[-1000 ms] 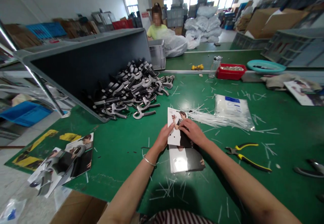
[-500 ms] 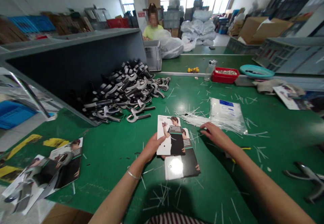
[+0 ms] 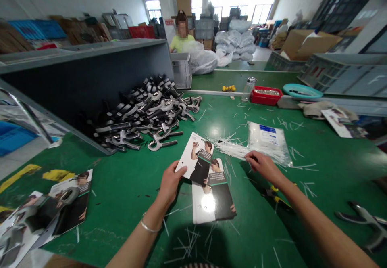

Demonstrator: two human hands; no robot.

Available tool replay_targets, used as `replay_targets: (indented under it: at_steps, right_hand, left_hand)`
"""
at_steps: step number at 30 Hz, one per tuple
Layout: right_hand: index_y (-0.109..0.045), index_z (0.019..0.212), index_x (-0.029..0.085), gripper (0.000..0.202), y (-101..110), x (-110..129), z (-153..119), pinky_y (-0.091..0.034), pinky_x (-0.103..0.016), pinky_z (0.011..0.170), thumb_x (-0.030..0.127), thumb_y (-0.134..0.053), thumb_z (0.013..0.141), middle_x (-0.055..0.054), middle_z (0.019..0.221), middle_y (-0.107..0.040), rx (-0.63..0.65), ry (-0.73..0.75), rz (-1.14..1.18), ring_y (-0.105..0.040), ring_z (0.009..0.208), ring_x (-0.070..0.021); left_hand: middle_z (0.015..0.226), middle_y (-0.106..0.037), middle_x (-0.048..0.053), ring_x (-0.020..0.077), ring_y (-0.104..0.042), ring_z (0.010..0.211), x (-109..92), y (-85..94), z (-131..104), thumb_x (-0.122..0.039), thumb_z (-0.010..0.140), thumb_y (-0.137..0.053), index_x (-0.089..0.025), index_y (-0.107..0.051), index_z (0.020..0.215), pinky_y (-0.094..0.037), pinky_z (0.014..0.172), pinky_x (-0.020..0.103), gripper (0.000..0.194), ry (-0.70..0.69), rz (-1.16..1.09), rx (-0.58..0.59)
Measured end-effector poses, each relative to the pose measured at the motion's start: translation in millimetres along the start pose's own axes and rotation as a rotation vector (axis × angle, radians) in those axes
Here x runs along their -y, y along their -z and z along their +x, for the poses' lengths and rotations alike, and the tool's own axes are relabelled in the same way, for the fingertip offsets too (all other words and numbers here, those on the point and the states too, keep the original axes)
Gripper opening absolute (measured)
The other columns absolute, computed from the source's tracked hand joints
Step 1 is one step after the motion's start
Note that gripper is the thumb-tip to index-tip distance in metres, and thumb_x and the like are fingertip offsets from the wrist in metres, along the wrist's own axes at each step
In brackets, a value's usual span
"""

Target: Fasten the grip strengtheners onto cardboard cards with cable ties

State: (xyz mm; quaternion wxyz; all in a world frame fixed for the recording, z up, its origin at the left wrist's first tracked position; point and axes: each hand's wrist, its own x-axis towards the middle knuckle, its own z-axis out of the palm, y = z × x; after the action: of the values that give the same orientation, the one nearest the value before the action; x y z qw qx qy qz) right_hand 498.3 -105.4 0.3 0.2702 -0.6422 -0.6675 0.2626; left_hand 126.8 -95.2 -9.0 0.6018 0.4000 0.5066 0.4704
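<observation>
My left hand (image 3: 169, 181) grips the lower left corner of a printed card (image 3: 196, 159), which is tilted above more cards (image 3: 213, 203) lying on the green table. The fingers of my right hand (image 3: 260, 164) are pinched at the ends of a bundle of white cable ties (image 3: 231, 149). Beside the bundle is a clear plastic bag of ties (image 3: 267, 139). Yellow-handled cutters (image 3: 278, 198) lie under my right forearm. A heap of grey and black hand grips (image 3: 151, 106) spills out of a tipped grey crate (image 3: 90, 66).
Cards with hand grips on them (image 3: 57, 207) lie at the left edge. Across the table are a glass jar (image 3: 248, 89), a red tray (image 3: 266, 95) and a blue-green plate (image 3: 302, 91). One grip (image 3: 363, 223) lies at the right. A person (image 3: 182, 34) sits behind.
The card in my left hand has moved left and tilted, uncovering more of the cards beneath. My right hand has closed its fingers at the tie ends. The view has shifted slightly.
</observation>
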Motion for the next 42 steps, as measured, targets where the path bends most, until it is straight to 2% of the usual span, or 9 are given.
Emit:
replay_targets:
  at_steps: [3,6,10,13,19,27,35,38,42]
  right_hand:
    - [-0.059,0.087,0.020,0.026,-9.8,22.0,9.7,-0.050,-0.029,0.061,0.045,-0.060,0.087,0.000,0.069,-0.064,-0.063,-0.134,0.532,-0.060,0.058,-0.0145]
    - [-0.059,0.087,0.020,0.028,-27.5,55.6,20.9,-0.056,-0.029,0.066,0.044,-0.072,0.080,-0.003,0.081,-0.069,-0.130,-0.122,0.883,-0.068,0.068,-0.0156]
    - [-0.060,0.090,0.020,0.024,-52.5,103.7,23.5,-0.058,-0.033,0.073,0.042,-0.069,0.084,-0.004,0.083,-0.071,-0.112,0.057,0.801,-0.071,0.076,-0.0188]
    - [-0.063,0.089,0.019,0.022,-69.6,121.3,21.7,-0.058,-0.033,0.073,0.042,-0.064,0.088,-0.004,0.082,-0.070,-0.177,0.158,0.604,-0.072,0.076,-0.0192]
    - [-0.063,0.093,0.022,0.020,-91.0,112.9,24.0,-0.057,-0.035,0.073,0.041,-0.057,0.093,-0.005,0.087,-0.070,-0.207,0.232,0.413,-0.071,0.079,-0.0212]
    - [-0.062,0.097,0.023,0.016,-92.6,108.9,16.8,-0.053,-0.035,0.082,0.037,-0.054,0.095,-0.005,0.095,-0.070,-0.275,0.309,0.282,-0.068,0.089,-0.0202]
    - [-0.064,0.094,0.024,0.010,-90.0,109.4,24.1,-0.040,-0.048,0.100,0.029,-0.056,0.093,-0.008,0.113,-0.067,-0.096,0.478,0.147,-0.056,0.112,-0.0268]
    - [-0.065,0.091,0.023,0.012,-79.9,107.1,34.4,-0.047,-0.039,0.087,0.034,-0.058,0.091,-0.004,0.095,-0.068,0.095,0.403,0.222,-0.060,0.091,-0.0216]
    - [-0.062,0.089,0.021,0.022,-71.1,103.9,40.8,-0.045,-0.024,0.056,0.042,-0.062,0.087,0.001,0.078,-0.060,0.206,0.198,0.509,-0.055,0.062,-0.0122]
  left_hand:
    - [0.099,-0.072,0.005,0.0170,-0.064,0.083,-12.7,-3.1,3.7,-0.032,0.074,-0.074,-0.016,-0.069,0.108,-0.050,0.074,0.025,0.038,-0.164,0.214,0.037]
    - [0.090,-0.072,0.005,0.0164,-0.064,0.077,-17.7,-15.5,15.2,-0.035,0.075,-0.073,-0.014,-0.067,0.105,-0.049,0.069,0.025,0.038,-0.158,0.198,0.126]
    - [0.080,-0.068,0.004,0.0137,-0.059,0.067,-7.8,-30.7,26.1,-0.043,0.081,-0.065,-0.013,-0.066,0.105,-0.044,0.056,0.021,0.039,-0.133,0.202,0.182]
    - [0.077,-0.064,0.002,0.0118,-0.055,0.062,-2.0,-35.2,26.6,-0.046,0.084,-0.061,-0.014,-0.067,0.104,-0.040,0.051,0.020,0.039,-0.133,0.225,0.180]
    - [0.073,-0.063,0.002,0.0117,-0.053,0.059,-3.9,-37.1,26.5,-0.044,0.083,-0.063,-0.014,-0.068,0.104,-0.038,0.051,0.020,0.037,-0.142,0.246,0.205]
    - [0.075,-0.064,0.002,0.0128,-0.053,0.062,-6.0,-39.4,26.7,-0.042,0.082,-0.063,-0.014,-0.069,0.101,-0.040,0.054,0.021,0.035,-0.154,0.275,0.186]
    - [0.091,-0.070,0.005,0.0157,-0.060,0.074,-18.2,-43.5,19.9,-0.043,0.084,-0.062,-0.016,-0.070,0.105,-0.046,0.066,0.024,0.035,-0.241,0.307,0.243]
    - [0.085,-0.070,0.005,0.0152,-0.060,0.072,-21.8,-41.7,17.9,-0.048,0.087,-0.058,-0.015,-0.071,0.099,-0.046,0.064,0.023,0.038,-0.255,0.289,0.277]
    - [0.059,-0.060,0.000,0.0090,-0.046,0.042,-14.1,-37.0,19.5,-0.055,0.092,-0.045,-0.013,-0.065,0.104,-0.033,0.042,0.020,0.048,-0.105,0.163,0.319]
